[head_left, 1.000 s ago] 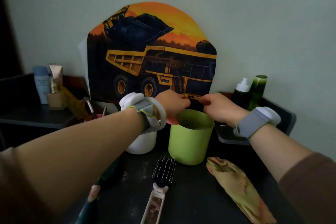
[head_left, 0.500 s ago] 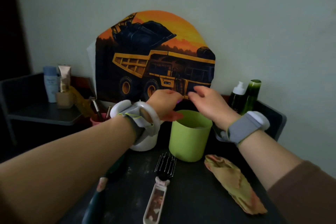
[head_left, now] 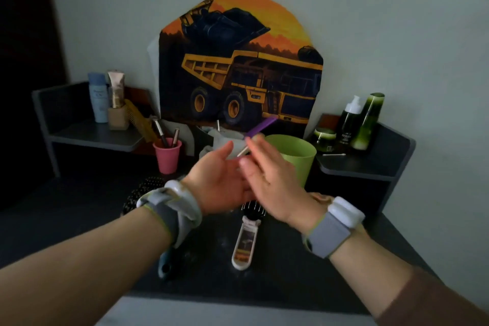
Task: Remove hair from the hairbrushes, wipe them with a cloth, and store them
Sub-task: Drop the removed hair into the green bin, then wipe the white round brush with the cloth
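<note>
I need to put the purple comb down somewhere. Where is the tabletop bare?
Bare: the dark tabletop left of the pink cup, and the right shelf front. Crowded: around the white-handled brush and green cup.

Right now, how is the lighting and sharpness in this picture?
Head view: dim room, dark tabletop hard to read; the hands, right hand and left hand, look slightly motion-blurred; wide-angle lens bends the edges; truck picture stays bright and clear.

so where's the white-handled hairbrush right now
In the head view, the white-handled hairbrush lies on the dark table, centre, below both hands, before the green cup.
</note>
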`<action>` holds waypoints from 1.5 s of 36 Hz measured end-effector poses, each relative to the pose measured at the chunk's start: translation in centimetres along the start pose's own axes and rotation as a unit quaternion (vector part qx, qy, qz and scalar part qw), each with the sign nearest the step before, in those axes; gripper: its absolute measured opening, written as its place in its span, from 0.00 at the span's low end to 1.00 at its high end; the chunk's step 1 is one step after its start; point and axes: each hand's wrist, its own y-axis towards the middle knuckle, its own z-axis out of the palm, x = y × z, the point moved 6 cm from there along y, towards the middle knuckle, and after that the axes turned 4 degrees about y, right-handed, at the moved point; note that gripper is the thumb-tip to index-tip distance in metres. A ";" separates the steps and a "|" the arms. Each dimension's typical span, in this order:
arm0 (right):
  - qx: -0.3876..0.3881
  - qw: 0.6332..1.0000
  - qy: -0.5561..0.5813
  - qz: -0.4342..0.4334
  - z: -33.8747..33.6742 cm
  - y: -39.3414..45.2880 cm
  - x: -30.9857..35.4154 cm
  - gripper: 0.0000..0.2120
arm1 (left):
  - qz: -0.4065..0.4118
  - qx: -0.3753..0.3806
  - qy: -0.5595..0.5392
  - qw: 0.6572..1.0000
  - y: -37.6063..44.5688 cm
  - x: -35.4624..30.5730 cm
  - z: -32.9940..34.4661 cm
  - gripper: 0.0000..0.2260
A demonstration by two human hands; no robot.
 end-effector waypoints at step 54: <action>-0.108 0.955 -0.034 0.273 -3.6 -6.5 -14.9 0.18 | -0.010 -0.288 0.380 0.879 -4.1 6.0 -7.1 0.14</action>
